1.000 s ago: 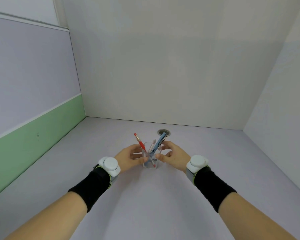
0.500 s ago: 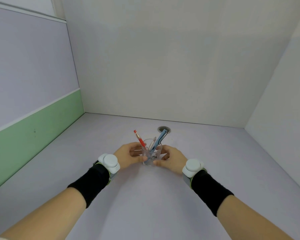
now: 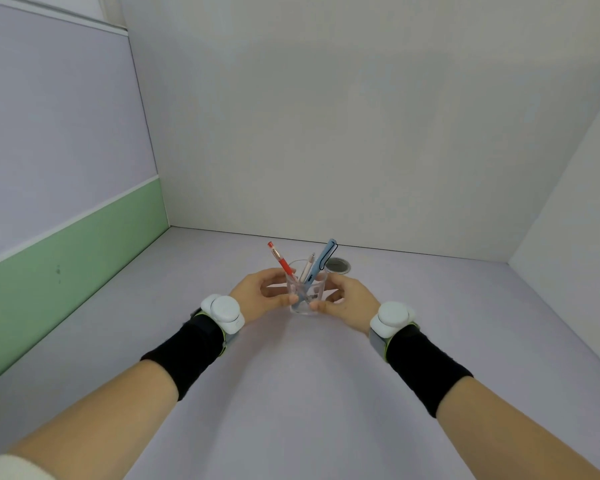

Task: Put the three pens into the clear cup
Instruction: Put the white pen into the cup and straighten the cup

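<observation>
The clear cup (image 3: pixel 307 292) holds all three pens: a red pen (image 3: pixel 282 262) leaning left, a slim pale pen (image 3: pixel 307 267) in the middle, and a light blue pen (image 3: pixel 322 259) with a dark clip leaning right. The cup is a smooth, see-through cylinder standing on the pale lilac surface (image 3: pixel 291 393). The left hand (image 3: pixel 260 294) and right hand (image 3: pixel 349 297) both curl round its sides, thumbs pressing near the base.
</observation>
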